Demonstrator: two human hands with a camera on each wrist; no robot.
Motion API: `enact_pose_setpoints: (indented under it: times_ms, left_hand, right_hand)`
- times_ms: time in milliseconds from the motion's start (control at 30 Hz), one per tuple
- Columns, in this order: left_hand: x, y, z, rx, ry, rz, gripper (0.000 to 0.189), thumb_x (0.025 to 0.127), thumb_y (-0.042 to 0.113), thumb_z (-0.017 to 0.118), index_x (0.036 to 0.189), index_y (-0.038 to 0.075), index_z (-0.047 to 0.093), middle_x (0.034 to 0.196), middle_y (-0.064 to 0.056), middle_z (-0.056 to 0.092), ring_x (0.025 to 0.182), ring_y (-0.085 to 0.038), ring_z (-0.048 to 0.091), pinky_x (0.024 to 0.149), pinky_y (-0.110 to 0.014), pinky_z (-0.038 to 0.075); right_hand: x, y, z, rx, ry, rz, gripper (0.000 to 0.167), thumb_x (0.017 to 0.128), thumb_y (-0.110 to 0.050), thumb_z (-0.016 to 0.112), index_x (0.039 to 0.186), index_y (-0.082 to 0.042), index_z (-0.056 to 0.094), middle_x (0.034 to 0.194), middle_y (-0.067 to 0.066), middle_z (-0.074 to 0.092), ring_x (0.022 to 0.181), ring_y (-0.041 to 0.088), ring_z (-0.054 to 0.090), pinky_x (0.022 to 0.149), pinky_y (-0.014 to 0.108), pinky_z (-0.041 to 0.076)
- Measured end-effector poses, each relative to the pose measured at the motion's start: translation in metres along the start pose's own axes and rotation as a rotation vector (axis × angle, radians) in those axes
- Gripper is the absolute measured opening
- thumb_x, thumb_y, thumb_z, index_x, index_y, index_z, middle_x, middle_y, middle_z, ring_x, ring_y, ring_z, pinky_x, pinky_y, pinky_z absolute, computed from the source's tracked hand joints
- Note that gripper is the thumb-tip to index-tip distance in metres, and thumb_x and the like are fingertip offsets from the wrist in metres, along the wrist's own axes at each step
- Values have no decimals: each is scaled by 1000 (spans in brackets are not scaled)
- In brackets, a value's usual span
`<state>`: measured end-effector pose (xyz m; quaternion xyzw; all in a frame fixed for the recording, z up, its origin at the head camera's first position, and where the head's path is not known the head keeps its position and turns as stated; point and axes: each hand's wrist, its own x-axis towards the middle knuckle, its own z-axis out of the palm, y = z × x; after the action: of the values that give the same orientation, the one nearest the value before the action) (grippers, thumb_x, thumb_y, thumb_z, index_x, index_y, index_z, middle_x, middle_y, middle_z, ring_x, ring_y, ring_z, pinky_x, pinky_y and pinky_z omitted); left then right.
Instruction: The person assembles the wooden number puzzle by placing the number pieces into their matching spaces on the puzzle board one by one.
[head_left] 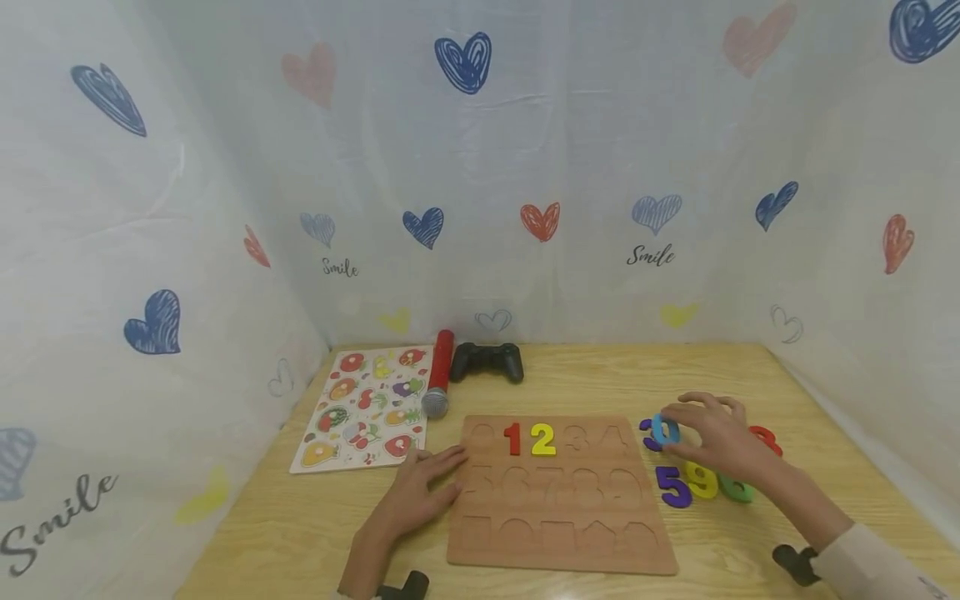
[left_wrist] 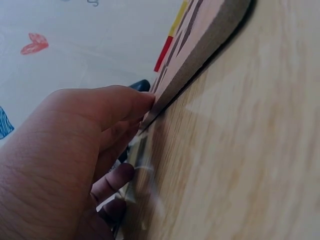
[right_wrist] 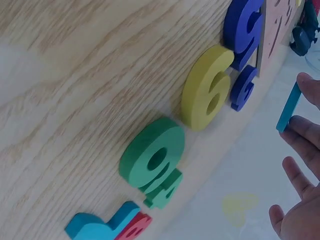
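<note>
My right hand pinches a light blue number 0 between thumb and fingers; the right wrist view shows the piece edge-on, held above the table. Under and beside it are a purple 3, a purple 5 and a yellow 9. A wooden number board lies in the middle, with a red 1 and a yellow 2 in its top row. My left hand rests at the board's left edge, its thumb and fingertips against the side.
Right of the board lie a green 6, a green 4, a light blue piece and a red number. A fruit puzzle board, a red microphone and a black game controller lie behind on the left.
</note>
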<state>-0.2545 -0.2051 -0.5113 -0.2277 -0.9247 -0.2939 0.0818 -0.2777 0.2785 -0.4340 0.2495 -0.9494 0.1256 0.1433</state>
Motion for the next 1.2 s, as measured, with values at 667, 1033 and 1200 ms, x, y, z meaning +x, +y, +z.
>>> enact_pose_setpoints:
  times_ms: [667, 1033, 1200]
  left_hand:
    - [-1, -1, 1, 2, -13, -11, 44, 95, 34, 66, 138, 24, 63, 148, 12, 52, 102, -10, 40, 86, -37, 38]
    - [-1, 0, -1, 24, -4, 13, 44, 95, 32, 66, 138, 21, 64, 147, 9, 52, 102, -12, 40, 85, -37, 38]
    - [-1, -1, 1, 18, 4, 23, 44, 95, 32, 66, 138, 21, 63, 148, 8, 52, 102, -12, 40, 85, -37, 38]
  right_hand:
    - [22, -35, 14, -1, 25, -119, 44, 79, -29, 85, 118, -11, 73, 119, 5, 70, 124, 41, 48, 97, 70, 21]
    - [35, -53, 19, 2, 29, -145, 44, 81, -30, 85, 119, -12, 73, 121, 5, 69, 125, 39, 48, 98, 68, 20]
    - [41, -59, 24, -1, 60, -177, 41, 78, -30, 87, 114, -13, 75, 116, 3, 71, 122, 38, 50, 96, 69, 23]
